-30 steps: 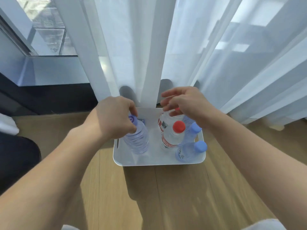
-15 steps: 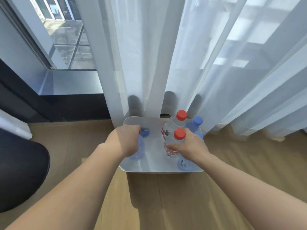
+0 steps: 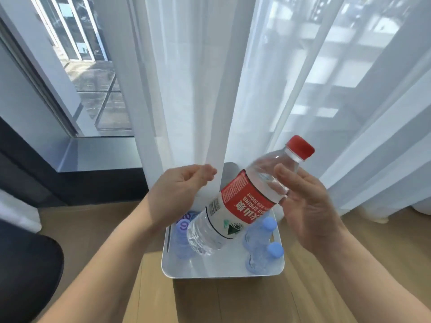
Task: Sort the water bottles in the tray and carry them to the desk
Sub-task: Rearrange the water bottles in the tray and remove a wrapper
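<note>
- Above the tray (image 3: 222, 273), your right hand (image 3: 307, 206) holds the red-capped bottle (image 3: 247, 199) around its clear shoulder, thumb on the near side, fingers behind it.
- That bottle is lifted clear of the tray and tilted, cap (image 3: 300, 146) up to the right, base down to the left over the tray's middle.
- Its red and white label faces you; the print reads upside down.
- Your left hand (image 3: 179, 190) hangs just beside the bottle on its left, fingers loosely curled, gripping nothing and not touching it.
- On the wood floor (image 3: 233, 301) the white tray sits against the sheer curtain (image 3: 210, 89), its far edge partly behind the cloth.
- Along the tray's right side stand two blue-capped bottles (image 3: 261, 229), one nearer you than the other, both upright.
- At the tray's left you see purple-tinted bottles (image 3: 183, 238) with pale caps; the raised bottle hides part of them, so there may be two, but you cannot count them surely.
- Left of the curtain, a dark window sill (image 3: 98, 155) runs below the glass.
- A dark rounded shape (image 3: 25, 271) fills the lower left corner beside your left forearm; what it is cannot be told.
</note>
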`<state>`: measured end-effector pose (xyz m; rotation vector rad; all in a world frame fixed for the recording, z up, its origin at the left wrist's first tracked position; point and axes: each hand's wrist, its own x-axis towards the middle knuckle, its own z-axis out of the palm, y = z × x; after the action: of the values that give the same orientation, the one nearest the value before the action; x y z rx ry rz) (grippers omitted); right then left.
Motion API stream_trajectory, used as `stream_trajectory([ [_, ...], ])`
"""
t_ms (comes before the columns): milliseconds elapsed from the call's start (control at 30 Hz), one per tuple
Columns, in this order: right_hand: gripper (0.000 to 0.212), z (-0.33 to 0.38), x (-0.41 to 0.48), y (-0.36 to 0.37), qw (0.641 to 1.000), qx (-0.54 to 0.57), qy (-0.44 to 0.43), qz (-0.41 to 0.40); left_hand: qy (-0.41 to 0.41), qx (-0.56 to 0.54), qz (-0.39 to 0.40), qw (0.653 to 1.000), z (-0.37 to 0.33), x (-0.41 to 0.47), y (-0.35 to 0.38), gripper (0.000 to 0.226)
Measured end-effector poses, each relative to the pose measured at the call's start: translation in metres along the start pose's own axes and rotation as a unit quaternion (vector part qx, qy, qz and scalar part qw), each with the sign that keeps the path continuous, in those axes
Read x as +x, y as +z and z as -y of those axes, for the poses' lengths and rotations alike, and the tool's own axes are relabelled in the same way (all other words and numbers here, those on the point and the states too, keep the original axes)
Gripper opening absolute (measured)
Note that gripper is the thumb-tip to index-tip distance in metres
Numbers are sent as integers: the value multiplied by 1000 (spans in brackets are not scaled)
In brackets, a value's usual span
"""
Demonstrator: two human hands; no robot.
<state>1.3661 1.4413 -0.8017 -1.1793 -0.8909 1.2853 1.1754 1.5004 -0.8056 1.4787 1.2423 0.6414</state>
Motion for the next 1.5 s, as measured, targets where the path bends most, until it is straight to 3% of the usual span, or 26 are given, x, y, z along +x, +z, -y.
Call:
stream_trajectory([
  [100, 29, 16, -4, 15, 977, 213, 19, -7, -9, -96, 98, 990, -23, -14, 13, 42],
  [167, 36, 23, -7, 16, 961, 269, 64, -11, 4, -117, 115, 987, -32, -21, 21, 36],
  [267, 39, 32, -3, 12, 968, 241, 75, -4, 27, -117, 90, 989, -37, -26, 28, 24],
  [367, 31, 35, 5, 9, 973, 224, 50, 2, 51, -81, 3, 995, -35, -29, 32, 16],
  [500, 27, 33, 8, 8, 979, 202, 27, 2, 46, -134, -41, 989, -40, -35, 32, 12],
  [633, 13, 30, 9, 8, 975, 219, 34, 15, -6, -130, -13, 991, -40, -37, 34, 22],
  [733, 11, 26, 11, 7, 969, 241, 41, 24, -56, -162, -8, 985, -39, -33, 36, 11],
  [867, 15, 22, 17, 8, 982, 182, 38, 8, -68, -174, -5, 982, -39, -32, 32, 12],
  [967, 27, 24, 19, 10, 988, 137, 58, -47, -65, -182, 5, 981, -37, -32, 20, 28],
  [1167, 31, 24, 19, 6, 982, 49, 37, -178, -10, -179, 111, 978, -31, -37, 1, 21],
  [1300, 38, 17, 23, 8, 974, 3, 27, -226, 36, -99, 167, 980, -35, -41, 2, 21],
  [1367, 37, 16, 23, 9, 972, -28, 20, -232, 68, -24, 114, 991, -35, -41, 4, 26],
  [1433, 34, 17, 21, 9, 971, -52, 18, -231, 97, 39, -48, 993, -30, -37, 4, 32],
  [1500, 29, 17, 20, 10, 973, -64, 18, -222, 73, 24, -174, 982, -27, -32, 7, 28],
])
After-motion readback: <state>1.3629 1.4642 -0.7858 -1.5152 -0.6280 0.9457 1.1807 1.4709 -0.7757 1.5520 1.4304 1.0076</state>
